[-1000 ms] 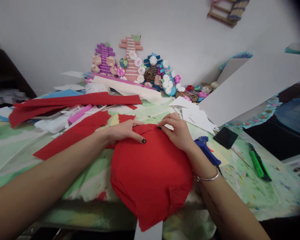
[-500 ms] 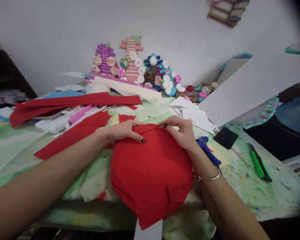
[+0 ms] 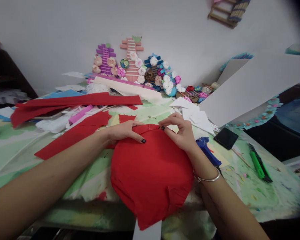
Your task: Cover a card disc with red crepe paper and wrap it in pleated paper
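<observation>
A rounded shape covered in red crepe paper (image 3: 152, 166) leans over the table's near edge, with a white strip (image 3: 147, 230) sticking out below it. Its paper is folded over along the top rim. My left hand (image 3: 126, 130) grips the upper left rim, thumb on the front and fingers behind, mostly hidden. At the top right, my right hand (image 3: 178, 130) pinches the rim between thumb and forefinger. A blue glue gun (image 3: 207, 151) lies beside my right wrist, partly covered by it.
Red paper strips (image 3: 77, 133) and white scraps cover the left side. On the right lie a black square pad (image 3: 226, 138), a green utility knife (image 3: 260, 163) and a thin stick. Flowered stick crafts (image 3: 131, 60) stand against the wall; a large white board (image 3: 250, 90) leans at right.
Both hands keep their hold on the rim. My right thumb and forefinger have shifted very slightly; little else differs.
</observation>
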Tool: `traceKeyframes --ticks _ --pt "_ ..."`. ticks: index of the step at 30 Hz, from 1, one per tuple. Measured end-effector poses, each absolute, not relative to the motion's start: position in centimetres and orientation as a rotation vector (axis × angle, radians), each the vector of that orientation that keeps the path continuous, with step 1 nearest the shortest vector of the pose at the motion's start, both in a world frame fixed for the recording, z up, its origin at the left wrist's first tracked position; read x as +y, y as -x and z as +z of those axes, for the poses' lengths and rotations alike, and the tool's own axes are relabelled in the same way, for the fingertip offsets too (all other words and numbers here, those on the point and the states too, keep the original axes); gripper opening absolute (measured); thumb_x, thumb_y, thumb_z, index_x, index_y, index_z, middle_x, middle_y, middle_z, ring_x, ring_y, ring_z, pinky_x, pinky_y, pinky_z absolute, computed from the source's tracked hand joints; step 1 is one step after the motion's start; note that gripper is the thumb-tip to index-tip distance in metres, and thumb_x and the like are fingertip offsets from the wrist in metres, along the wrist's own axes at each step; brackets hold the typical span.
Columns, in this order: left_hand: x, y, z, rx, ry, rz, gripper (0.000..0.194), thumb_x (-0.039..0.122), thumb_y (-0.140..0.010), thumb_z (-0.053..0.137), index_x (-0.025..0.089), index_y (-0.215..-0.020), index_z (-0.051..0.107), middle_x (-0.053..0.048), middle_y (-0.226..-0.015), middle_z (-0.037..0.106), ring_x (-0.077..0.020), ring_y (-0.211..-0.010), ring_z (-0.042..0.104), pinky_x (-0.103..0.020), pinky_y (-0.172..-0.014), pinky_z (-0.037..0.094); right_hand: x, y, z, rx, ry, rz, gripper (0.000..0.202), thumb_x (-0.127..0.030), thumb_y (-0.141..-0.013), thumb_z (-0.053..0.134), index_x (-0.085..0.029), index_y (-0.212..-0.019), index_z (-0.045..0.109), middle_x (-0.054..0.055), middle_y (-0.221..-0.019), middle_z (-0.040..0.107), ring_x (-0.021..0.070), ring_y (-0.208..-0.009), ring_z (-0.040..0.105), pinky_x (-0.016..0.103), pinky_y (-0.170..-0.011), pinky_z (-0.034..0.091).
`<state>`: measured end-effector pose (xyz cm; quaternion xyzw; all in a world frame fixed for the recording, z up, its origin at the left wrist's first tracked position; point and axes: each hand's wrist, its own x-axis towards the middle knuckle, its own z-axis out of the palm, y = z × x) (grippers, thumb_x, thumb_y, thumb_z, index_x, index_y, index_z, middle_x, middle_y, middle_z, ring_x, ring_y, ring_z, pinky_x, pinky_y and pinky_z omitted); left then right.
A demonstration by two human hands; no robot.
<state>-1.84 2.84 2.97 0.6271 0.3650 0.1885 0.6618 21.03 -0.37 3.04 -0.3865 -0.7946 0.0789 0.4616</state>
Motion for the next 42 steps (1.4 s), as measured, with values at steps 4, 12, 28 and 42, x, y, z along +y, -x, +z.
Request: traceKeyframes --ticks 4,12,28,42 --pt "3.0 1.8 2.9 0.821 -1.416 0.421 0.058 0.023 -0.06 0.082 0.024 -0.115 0.065 -0.004 -0.103 0.073 -0.0265 -0.097 0.068 -0.035 -0.082 0.057 0.3 -20.8 2.7 -2.096 0.922 -0.003 0.019 -0.013 -0.076 0.062 -0.023 -0.09 0.071 0.005 -0.084 0.06 0.0206 -0.084 0.054 0.039 -0.079 0.046" --pt "3.2 1.8 2.6 0.833 -1.476 0.413 0.057 0.025 -0.059 0.081 0.025 -0.114 0.065 -0.004 -0.107 0.072 -0.027 -0.1 0.067 -0.035 -0.082 0.057 0.9 -20.3 2.1 -2.175 0.908 -0.013 0.019 -0.012 -0.087 0.05 -0.022 -0.082 0.065 0.006 -0.086 0.056 0.0211 -0.086 0.051 0.038 -0.078 0.044" --pt "3.4 1.8 2.3 0.806 -1.413 0.399 0.059 0.025 -0.06 0.083 0.025 -0.115 0.064 -0.003 -0.104 0.073 -0.0256 -0.097 0.068 -0.035 -0.085 0.056 -0.1 -21.4 3.3 -2.184 0.837 0.241 0.033 -0.015 -0.084 0.051 -0.026 -0.109 0.069 0.005 -0.114 0.068 0.0215 -0.113 0.058 0.042 -0.098 0.046" --pt "4.5 2.5 2.0 0.895 -1.336 0.477 0.063 0.022 -0.056 0.084 0.023 -0.116 0.065 -0.005 -0.099 0.074 -0.0258 -0.092 0.07 -0.035 -0.082 0.058 -0.5 -21.2 2.9 -2.271 0.921 0.143 0.035 -0.023 -0.09 0.048 -0.022 -0.121 0.063 0.005 -0.129 0.062 0.0229 -0.126 0.052 0.042 -0.109 0.04"
